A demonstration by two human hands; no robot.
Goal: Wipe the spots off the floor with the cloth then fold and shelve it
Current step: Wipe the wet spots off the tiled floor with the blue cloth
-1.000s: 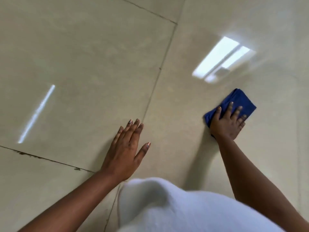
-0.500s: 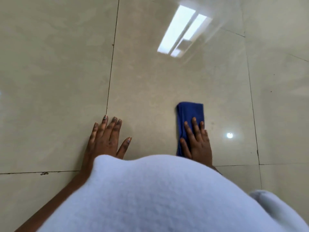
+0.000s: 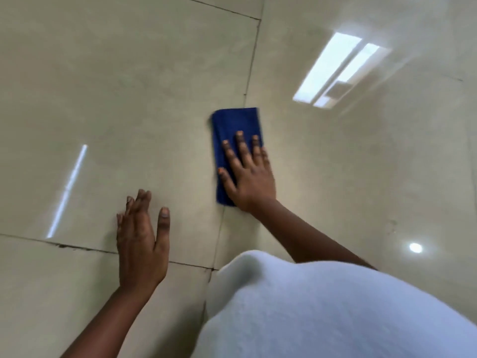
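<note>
A folded blue cloth point(image 3: 236, 125) lies flat on the glossy beige tiled floor point(image 3: 129, 86), across a grout line in the middle of the head view. My right hand point(image 3: 249, 174) presses down on its near half, fingers spread over it. My left hand point(image 3: 142, 241) rests flat on the floor to the lower left of the cloth, fingers together, holding nothing. Dark grime point(image 3: 67, 245) sits in the grout line left of my left hand. I cannot make out separate spots on the tiles.
My white garment point(image 3: 322, 306) fills the lower right and hides the floor beneath. Ceiling lights reflect in the tiles as a bright panel point(image 3: 333, 71), a thin streak point(image 3: 68, 189) and a small dot point(image 3: 415, 247). Grout lines cross near my left wrist.
My right hand has slid the cloth from the right toward the middle, onto the grout line. The head view has swung around. My left hand stays planted on the floor.
</note>
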